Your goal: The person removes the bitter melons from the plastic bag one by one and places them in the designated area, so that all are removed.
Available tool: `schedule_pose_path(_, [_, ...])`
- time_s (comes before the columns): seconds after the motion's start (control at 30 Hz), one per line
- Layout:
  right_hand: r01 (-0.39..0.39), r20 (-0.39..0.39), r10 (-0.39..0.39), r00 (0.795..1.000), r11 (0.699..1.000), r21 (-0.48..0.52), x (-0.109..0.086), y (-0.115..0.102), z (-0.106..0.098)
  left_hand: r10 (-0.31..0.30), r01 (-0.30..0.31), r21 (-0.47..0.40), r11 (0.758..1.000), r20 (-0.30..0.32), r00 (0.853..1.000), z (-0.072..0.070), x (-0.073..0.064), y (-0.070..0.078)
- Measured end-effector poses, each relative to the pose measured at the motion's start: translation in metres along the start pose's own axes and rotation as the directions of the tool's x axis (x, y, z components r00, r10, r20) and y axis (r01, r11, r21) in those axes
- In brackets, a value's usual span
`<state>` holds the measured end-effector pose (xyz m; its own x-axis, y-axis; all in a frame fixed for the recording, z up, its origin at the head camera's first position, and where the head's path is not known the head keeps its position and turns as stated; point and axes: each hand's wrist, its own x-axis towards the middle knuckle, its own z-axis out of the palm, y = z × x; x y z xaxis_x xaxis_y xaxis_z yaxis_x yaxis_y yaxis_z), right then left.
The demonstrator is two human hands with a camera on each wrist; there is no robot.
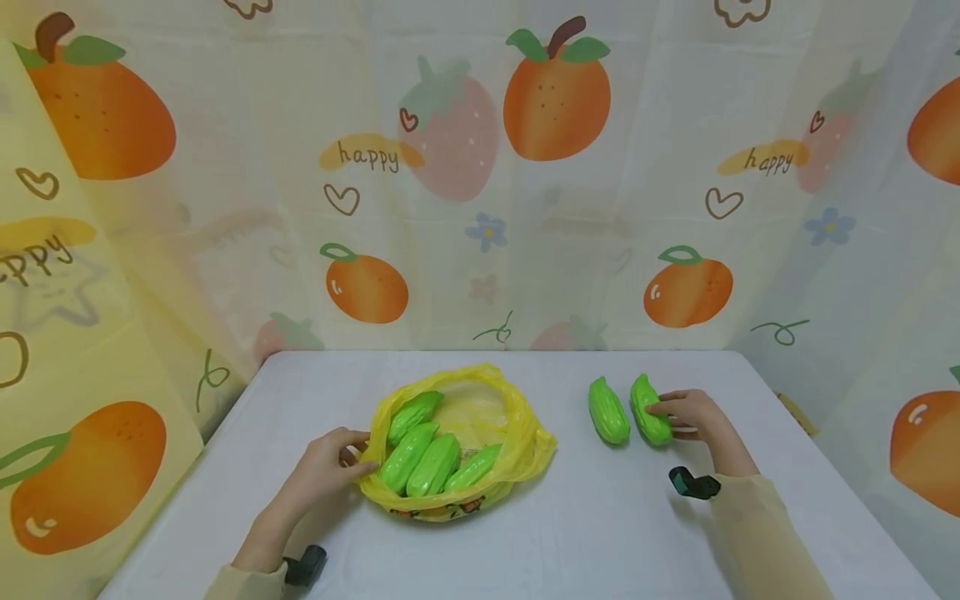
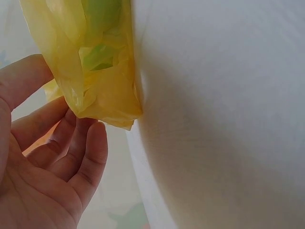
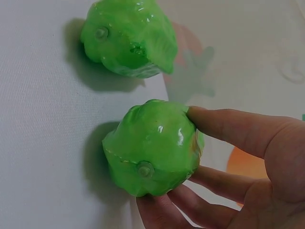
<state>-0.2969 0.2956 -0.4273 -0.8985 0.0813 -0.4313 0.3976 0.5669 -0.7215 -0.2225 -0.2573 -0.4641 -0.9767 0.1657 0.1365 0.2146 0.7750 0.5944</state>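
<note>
On the left of the white table a yellow plastic bag (image 1: 528,450) lies with its mouth spread wide. Several glossy green bitter melons (image 1: 433,465) are inside it. My left hand (image 1: 330,460) holds the bag's left rim; in the left wrist view, thumb and fingers (image 2: 93,152) are bent about the thin yellow film. To the right, my right hand (image 1: 696,412) grips a green bitter melon (image 1: 643,404), thumb on one side and fingers on the other. This melon is at the tabletop; whether it touches is unclear. Beside it lies another bitter melon (image 1: 608,412).
The white tabletop (image 1: 555,542) stretches between the bag and the two melons on the right. A curtain (image 1: 450,233) printed with oranges and strawberries hangs behind the table's far edge and along both sides.
</note>
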Motion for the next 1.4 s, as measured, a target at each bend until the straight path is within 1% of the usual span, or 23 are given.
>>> schedule_pose_path(0.27, [-0.008,0.007,0.008,1.0,1.0,0.004,0.0049,0.0005,0.0022,0.019,-0.019,0.001,1.0,0.0,1.0,-0.001,-0.0013,0.0006])
schedule_pose_path(0.77, [0.001,0.012,-0.001,1.0,1.0,0.003,0.0061,0.0018,0.0024,-0.018,0.018,-0.004,1.0,0.007,1.0,0.0007,0.0002,-0.0009])
schedule_pose_path(0.83, [0.0,0.014,0.0,1.0,1.0,0.006,0.0062,0.0022,0.0026,-0.009,0.009,-0.002,1.0,0.007,1.0,0.0004,-0.0002,-0.0012])
schedule_pose_path(1.17, [-0.007,0.019,0.006,1.0,1.0,0.027,0.0064,0.004,0.0045,-0.009,0.009,-0.001,1.0,0.004,1.0,0.0004,-0.0021,0.0006])
schedule_pose_path(1.4, [0.0,0.024,-0.001,1.0,0.999,0.034,0.0036,0.001,0.004,-0.022,0.022,0.007,1.0,0.0,1.0,-0.0001,-0.0011,0.0023])
